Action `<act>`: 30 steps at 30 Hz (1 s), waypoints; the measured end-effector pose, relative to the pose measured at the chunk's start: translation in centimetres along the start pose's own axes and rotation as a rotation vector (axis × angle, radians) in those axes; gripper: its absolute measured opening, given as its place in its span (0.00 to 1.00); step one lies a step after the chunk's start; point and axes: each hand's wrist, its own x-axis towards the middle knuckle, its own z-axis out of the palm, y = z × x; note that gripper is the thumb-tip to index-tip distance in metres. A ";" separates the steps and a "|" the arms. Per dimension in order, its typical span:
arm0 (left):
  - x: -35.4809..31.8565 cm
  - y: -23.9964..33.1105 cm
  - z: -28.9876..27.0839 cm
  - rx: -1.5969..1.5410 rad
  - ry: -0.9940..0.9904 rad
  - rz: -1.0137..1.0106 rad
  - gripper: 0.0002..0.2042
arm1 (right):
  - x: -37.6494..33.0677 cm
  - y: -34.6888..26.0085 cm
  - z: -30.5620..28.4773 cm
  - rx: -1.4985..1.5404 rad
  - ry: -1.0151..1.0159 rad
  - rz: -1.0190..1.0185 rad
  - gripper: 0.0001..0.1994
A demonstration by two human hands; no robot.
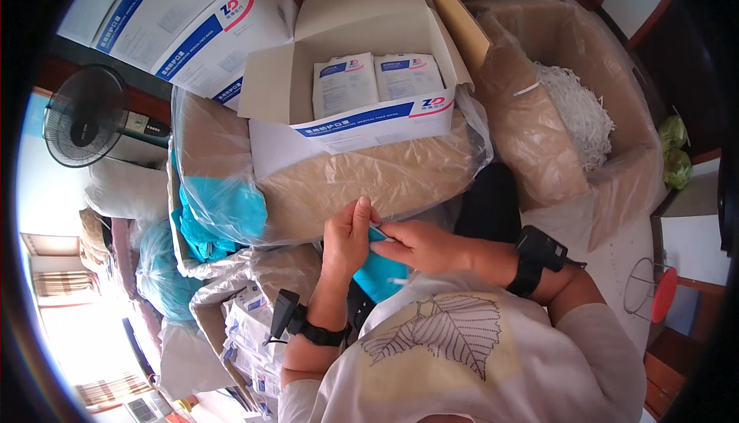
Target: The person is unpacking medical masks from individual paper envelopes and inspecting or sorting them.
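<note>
My left hand (349, 240) and my right hand (416, 244) meet in front of my body, fingers pressed together. Between them they grip a blue face mask (376, 277), which hangs down toward my lap; a short white strap end sticks out near its lower side. My fingers hide its upper part. Beyond the hands stands an open white carton (377, 124) with two stacks of white packets (344, 88) inside. To the left, a heap of matching blue material (223, 211) lies under clear plastic film.
A plastic-lined box (539, 146) of white cords (577, 111) stands at right. At lower left, another lined box holds white packets (258, 331). Stacked white cartons (208, 30) rise at back left, beside a black fan (85, 115). A red round stool (663, 294) is far right.
</note>
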 end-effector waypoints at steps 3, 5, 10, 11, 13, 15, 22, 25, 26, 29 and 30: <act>0.8 -0.5 -1.4 -0.039 0.081 -0.029 0.19 | -0.7 1.1 -2.1 0.202 -0.226 0.026 0.14; 1.5 -0.6 -3.7 -0.043 0.124 0.001 0.19 | -1.5 0.9 -4.2 0.210 -0.272 0.119 0.14; 2.2 -0.9 -9.1 0.048 0.161 0.035 0.19 | -2.7 2.3 -7.2 0.280 -0.355 0.240 0.12; 2.1 -0.8 -9.8 0.056 0.145 0.031 0.19 | -2.9 1.9 -7.7 0.302 -0.347 0.294 0.12; 1.5 -1.3 -10.5 0.044 0.066 -0.015 0.17 | -2.8 1.2 -8.1 0.330 -0.337 0.331 0.12; 0.5 -2.0 -10.0 0.077 -0.240 -0.042 0.15 | -2.1 1.2 -7.9 0.253 -0.285 0.338 0.12; -3.6 0.3 -2.8 -0.045 -0.768 0.111 0.17 | 0.2 1.9 -3.7 0.057 -0.218 0.200 0.11; -2.8 0.9 -2.0 0.185 -0.550 0.145 0.16 | -0.3 1.7 -1.7 -0.091 -0.123 -0.036 0.11; -2.5 1.2 -1.9 0.315 -0.497 0.112 0.16 | -0.3 1.4 -1.5 -0.138 -0.105 -0.059 0.11; -2.7 -0.5 -2.8 0.430 -0.634 0.317 0.20 | -0.8 -0.9 -2.4 -0.118 -0.341 0.067 0.12; -2.8 -0.8 -3.1 0.409 -0.694 0.365 0.22 | -1.1 -1.5 -2.7 -0.104 -0.434 0.105 0.12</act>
